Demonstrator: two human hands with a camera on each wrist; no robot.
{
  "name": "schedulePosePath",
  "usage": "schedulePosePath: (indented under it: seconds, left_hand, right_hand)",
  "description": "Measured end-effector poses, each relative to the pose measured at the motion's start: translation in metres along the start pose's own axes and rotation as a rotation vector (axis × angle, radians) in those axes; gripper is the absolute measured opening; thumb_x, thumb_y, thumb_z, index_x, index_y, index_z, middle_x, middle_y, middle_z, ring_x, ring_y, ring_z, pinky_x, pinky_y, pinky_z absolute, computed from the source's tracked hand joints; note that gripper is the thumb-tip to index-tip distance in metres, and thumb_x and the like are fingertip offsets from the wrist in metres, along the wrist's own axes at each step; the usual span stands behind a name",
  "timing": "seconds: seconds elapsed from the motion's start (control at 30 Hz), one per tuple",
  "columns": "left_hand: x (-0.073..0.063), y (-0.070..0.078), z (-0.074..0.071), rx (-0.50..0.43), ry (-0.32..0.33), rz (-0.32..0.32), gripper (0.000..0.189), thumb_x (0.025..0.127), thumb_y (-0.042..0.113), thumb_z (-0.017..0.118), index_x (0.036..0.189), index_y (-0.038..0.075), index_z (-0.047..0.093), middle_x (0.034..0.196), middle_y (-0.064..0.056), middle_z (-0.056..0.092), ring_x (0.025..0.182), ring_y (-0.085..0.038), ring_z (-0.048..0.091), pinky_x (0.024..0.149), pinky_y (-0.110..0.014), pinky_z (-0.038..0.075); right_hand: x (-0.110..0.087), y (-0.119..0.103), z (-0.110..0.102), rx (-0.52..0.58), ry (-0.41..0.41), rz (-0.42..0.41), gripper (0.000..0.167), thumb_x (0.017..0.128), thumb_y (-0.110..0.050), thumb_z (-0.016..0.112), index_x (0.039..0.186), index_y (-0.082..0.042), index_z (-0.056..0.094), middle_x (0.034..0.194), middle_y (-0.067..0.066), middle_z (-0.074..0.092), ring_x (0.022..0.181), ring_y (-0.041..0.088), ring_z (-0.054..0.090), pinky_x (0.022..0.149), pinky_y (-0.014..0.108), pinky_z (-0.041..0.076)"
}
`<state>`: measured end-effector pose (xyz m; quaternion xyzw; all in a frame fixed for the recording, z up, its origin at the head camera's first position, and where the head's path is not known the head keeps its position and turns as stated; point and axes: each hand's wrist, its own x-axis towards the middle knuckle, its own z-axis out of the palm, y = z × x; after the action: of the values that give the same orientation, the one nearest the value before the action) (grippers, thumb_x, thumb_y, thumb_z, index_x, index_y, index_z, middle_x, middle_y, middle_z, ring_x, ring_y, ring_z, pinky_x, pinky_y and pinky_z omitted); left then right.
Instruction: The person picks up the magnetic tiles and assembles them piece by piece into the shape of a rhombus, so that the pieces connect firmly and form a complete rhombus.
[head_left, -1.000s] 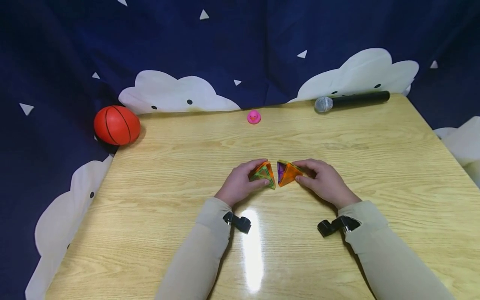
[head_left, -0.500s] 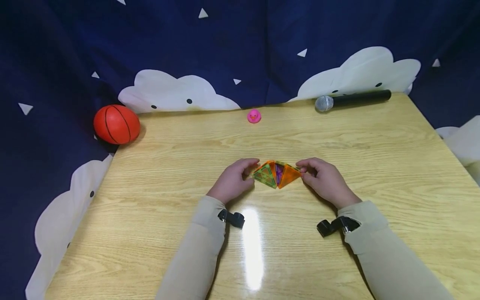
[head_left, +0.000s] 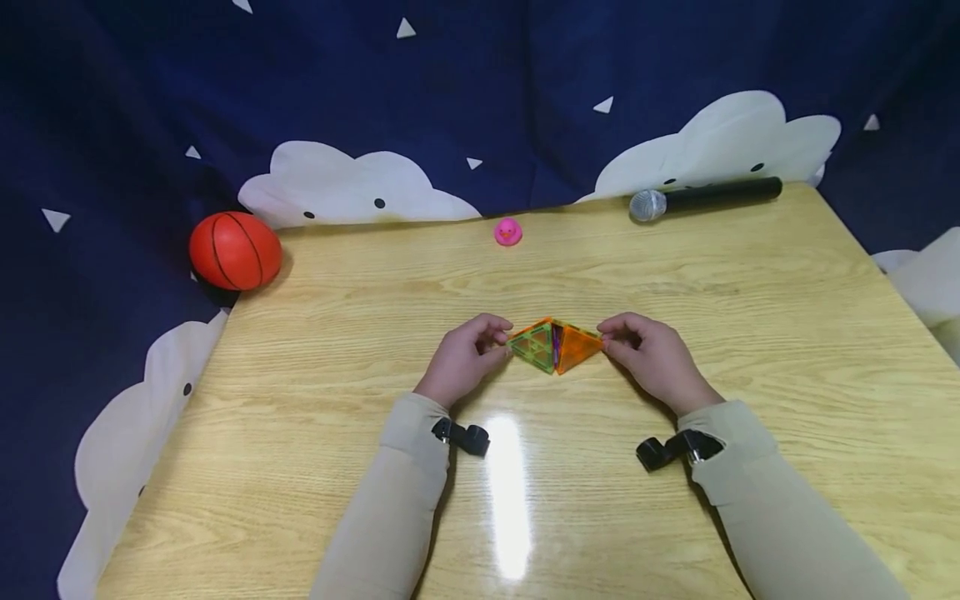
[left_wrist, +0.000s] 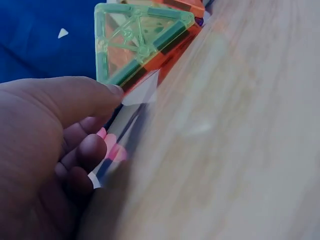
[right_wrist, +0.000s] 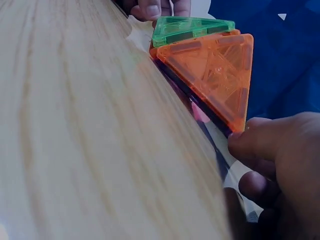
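Two small pyramid-like shapes of translucent magnetic tiles meet at mid-table in the head view. A green tile (head_left: 534, 350) faces up on the left shape, with orange behind it. On the right one an orange tile (head_left: 577, 348) faces up, and purple shows in the narrow slot between the shapes. My left hand (head_left: 465, 358) pinches the left shape's outer corner; its thumb (left_wrist: 102, 97) lies at the green tile's corner in the left wrist view. My right hand (head_left: 654, 358) pinches the right shape's outer corner, its thumb against the orange tile (right_wrist: 215, 72) in the right wrist view. The undersides are hidden.
On the wooden table (head_left: 300, 400), a pink rubber duck (head_left: 507, 232) and a black microphone (head_left: 712, 197) lie toward the back edge. A red ball (head_left: 236, 251) sits at the back left corner. A dark blue curtain (head_left: 525, 92) hangs behind.
The two tile shapes, apart a second ago, have come together and the slot has narrowed. My left hand let go, shifted left and now pinches the outer corner; my right fingers slid outward.
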<state>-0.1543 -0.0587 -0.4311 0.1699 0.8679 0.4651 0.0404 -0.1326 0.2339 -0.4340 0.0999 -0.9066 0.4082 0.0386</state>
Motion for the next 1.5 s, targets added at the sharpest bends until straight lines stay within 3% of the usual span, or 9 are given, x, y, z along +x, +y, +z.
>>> schedulePosePath:
  seconds: [0.17,0.83,1.5]
  left_hand:
    - [0.0004,-0.0002,0.0023,-0.039,0.014,0.001,0.029,0.092,0.012,0.073,0.12,0.011,0.066,0.099,0.002,0.068,0.083,-0.014,0.057,0.074,-0.029,0.048]
    - [-0.0016,0.0025,0.0012,-0.027,0.003,-0.001,0.016,0.091,0.014,0.075,0.108,0.017,0.073,0.094,0.005,0.069,0.083,-0.012,0.06,0.076,-0.031,0.05]
    - [-0.0032,0.0022,0.0016,-0.033,0.0,-0.014,0.016,0.091,0.015,0.075,0.106,0.019,0.073,0.092,0.006,0.068,0.082,-0.012,0.059,0.074,-0.03,0.049]
  right_hand:
    - [-0.0012,0.0001,-0.0012,0.01,0.009,0.012,0.016,0.096,-0.012,0.069,0.112,-0.009,0.07,0.1,0.008,0.072,0.081,0.021,0.057,0.071,0.029,0.044]
    - [-0.0002,-0.0005,-0.0004,0.038,0.052,0.009,0.013,0.094,-0.011,0.071,0.107,-0.008,0.072,0.097,0.007,0.073,0.081,0.019,0.057,0.069,0.021,0.043]
    - [-0.0009,0.001,-0.001,0.091,0.009,0.072,0.021,0.092,-0.019,0.073,0.111,-0.01,0.071,0.097,0.005,0.07,0.081,0.018,0.055,0.068,0.022,0.043]
